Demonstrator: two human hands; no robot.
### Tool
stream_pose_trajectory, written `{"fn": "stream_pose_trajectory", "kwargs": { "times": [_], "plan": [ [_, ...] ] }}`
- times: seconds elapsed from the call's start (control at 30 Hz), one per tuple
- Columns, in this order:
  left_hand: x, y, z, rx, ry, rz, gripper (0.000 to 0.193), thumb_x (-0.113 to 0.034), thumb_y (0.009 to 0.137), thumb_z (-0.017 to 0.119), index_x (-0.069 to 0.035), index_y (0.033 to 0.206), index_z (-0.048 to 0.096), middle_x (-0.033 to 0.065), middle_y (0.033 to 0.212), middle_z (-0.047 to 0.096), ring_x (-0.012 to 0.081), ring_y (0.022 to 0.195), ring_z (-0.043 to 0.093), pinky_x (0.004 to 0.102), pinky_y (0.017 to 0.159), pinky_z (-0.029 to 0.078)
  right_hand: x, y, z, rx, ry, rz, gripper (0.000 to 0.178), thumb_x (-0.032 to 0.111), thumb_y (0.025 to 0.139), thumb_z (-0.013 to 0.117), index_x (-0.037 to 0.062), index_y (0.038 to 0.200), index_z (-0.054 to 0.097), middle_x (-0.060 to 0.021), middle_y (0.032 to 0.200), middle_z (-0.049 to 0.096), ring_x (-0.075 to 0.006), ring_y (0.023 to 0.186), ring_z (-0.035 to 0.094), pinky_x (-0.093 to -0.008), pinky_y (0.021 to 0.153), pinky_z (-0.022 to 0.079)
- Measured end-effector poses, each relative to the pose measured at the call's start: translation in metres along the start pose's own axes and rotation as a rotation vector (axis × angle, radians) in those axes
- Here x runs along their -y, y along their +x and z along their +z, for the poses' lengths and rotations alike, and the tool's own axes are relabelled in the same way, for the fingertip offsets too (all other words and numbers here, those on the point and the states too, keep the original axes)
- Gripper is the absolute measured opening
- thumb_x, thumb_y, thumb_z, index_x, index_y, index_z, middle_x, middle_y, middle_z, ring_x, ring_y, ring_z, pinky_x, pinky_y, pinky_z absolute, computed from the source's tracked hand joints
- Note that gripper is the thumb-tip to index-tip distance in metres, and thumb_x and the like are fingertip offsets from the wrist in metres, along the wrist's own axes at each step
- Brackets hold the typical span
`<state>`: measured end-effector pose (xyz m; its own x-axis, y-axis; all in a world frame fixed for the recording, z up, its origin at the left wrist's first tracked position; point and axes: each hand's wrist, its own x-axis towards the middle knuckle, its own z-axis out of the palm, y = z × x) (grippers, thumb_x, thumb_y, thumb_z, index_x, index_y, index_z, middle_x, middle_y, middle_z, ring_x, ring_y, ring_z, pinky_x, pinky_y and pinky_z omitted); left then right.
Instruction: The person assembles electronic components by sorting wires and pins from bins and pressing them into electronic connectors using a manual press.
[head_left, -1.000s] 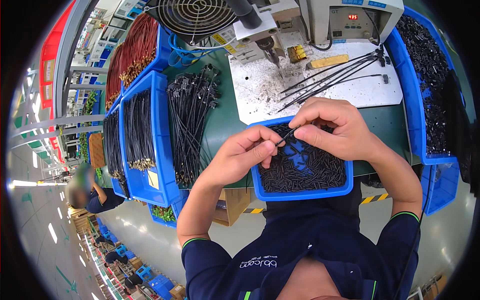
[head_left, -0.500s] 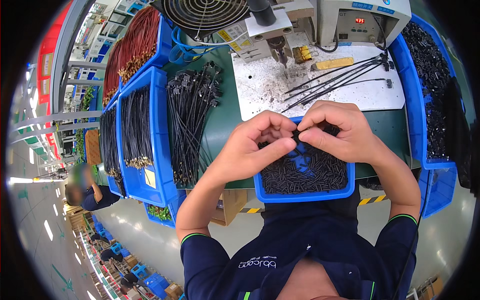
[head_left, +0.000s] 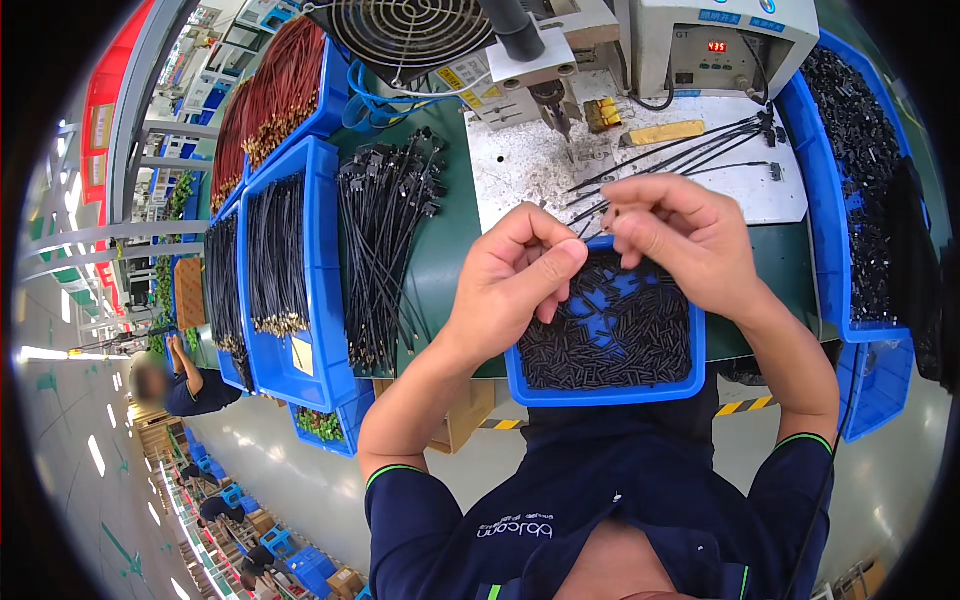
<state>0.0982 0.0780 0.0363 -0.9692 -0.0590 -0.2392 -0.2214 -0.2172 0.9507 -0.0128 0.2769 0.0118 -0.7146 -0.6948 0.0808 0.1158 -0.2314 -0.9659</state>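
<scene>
My left hand (head_left: 522,278) is over the left rim of a blue tray (head_left: 608,396), thumb and forefinger pressed together in a pinch. Just to the right and a little higher is my right hand (head_left: 682,238), its fingers curled and its thumb against them. A narrow gap separates the two sets of fingertips. Whatever each pinch holds is too small or too hidden to make out. Short black tube-like pieces (head_left: 625,345) fill the tray, with patches of blue bottom showing between them. Several black cables (head_left: 668,165) with connectors lie on the white plate (head_left: 500,195) beyond my hands.
A machine with a pointed tip (head_left: 562,125) stands over the plate, beside a control box (head_left: 735,55) with a red display. Black cables (head_left: 385,235) lie on the green table; blue bins (head_left: 318,265) of cables stand left. Another bin (head_left: 830,220) holds black parts on the right.
My fingertips were nearly together over the tray; now my right hand is higher and has drawn apart from the left. My left thumb has risen, pressing against the forefinger.
</scene>
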Motion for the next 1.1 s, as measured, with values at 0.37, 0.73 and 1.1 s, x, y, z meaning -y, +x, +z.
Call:
{"fn": "stream_pose_trajectory", "kwargs": {
  "times": [0.37,0.73,1.1],
  "plan": [
    [0.0,0.003,0.006,0.016,0.155,-0.041,0.014,-0.015,0.1,0.068,-0.005,0.097,0.059,-0.0027,0.078,0.058,0.0017,0.06,0.05,0.0182,0.049,0.04,-0.003,0.0,0.0,0.01,-0.026,-0.037,0.018,0.012,0.1,0.068,-0.0013,0.112,0.07,-0.0062,0.104,0.073,-0.0079,0.086,0.066,-0.0242,0.075,0.056],
    [0.007,0.004,0.008,-0.042,0.22,0.053,0.014,-0.014,0.1,0.069,-0.002,0.1,0.061,-0.0022,0.083,0.062,0.0014,0.069,0.052,0.0191,0.06,0.045,0.002,0.003,-0.006,0.002,-0.081,0.018,0.018,0.01,0.099,0.069,-0.0004,0.113,0.072,-0.002,0.098,0.071,-0.0029,0.083,0.061,-0.0182,0.068,0.049],
    [0.005,0.008,0.012,-0.058,0.299,0.097,0.014,-0.012,0.099,0.07,0.001,0.103,0.067,0.0006,0.088,0.068,0.0034,0.077,0.057,0.0211,0.068,0.049,-0.012,0.0,0.0,0.015,-0.14,0.047,0.015,0.016,0.099,0.071,0.0005,0.101,0.072,-0.0006,0.09,0.071,-0.0011,0.077,0.058,-0.0196,0.063,0.048]
  ]
}}
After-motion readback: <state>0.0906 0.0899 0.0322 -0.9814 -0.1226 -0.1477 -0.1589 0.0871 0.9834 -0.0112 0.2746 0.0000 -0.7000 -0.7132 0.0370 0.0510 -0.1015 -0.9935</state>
